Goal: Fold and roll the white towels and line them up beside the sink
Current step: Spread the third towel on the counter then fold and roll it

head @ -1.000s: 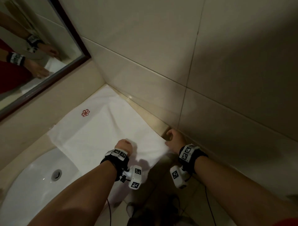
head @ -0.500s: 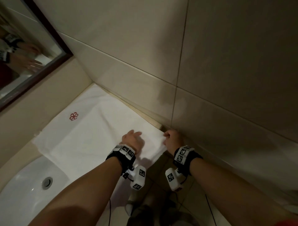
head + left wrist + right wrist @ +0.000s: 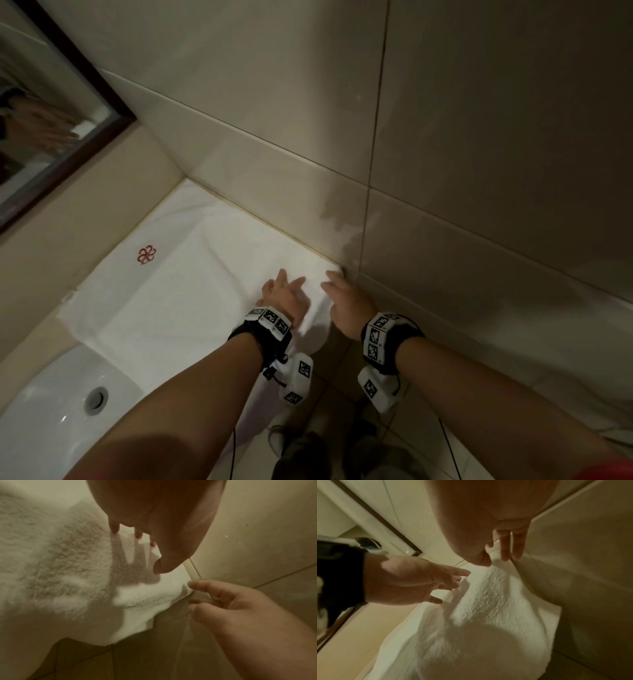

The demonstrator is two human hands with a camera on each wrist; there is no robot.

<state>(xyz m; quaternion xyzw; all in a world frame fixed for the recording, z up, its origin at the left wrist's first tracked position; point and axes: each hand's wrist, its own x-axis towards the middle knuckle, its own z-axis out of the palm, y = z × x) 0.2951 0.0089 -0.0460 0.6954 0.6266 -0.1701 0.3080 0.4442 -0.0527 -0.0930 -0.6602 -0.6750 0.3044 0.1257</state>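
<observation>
A white towel [image 3: 191,281] with a red flower emblem [image 3: 146,255] lies spread flat on the counter beside the sink [image 3: 51,404], its near end hanging over the counter's front. My left hand [image 3: 284,291] is over the towel's near right part with fingers spread and straight; the left wrist view shows the fingertips [image 3: 114,527] just above or touching the terry. My right hand [image 3: 342,294] is at the towel's right corner [image 3: 334,269] by the wall, fingers extended and holding nothing. The towel [image 3: 488,601] fills the right wrist view.
A tiled wall [image 3: 445,171] runs along the counter's right edge, close to my right hand. A dark-framed mirror [image 3: 51,113] hangs at the back left. The sink's drain [image 3: 96,399] is at lower left. Floor tiles [image 3: 428,455] lie below the counter's front edge.
Both hands were curled on the towel's near edge and corner a second ago. They have let go, straightened their fingers and moved forward over the towel.
</observation>
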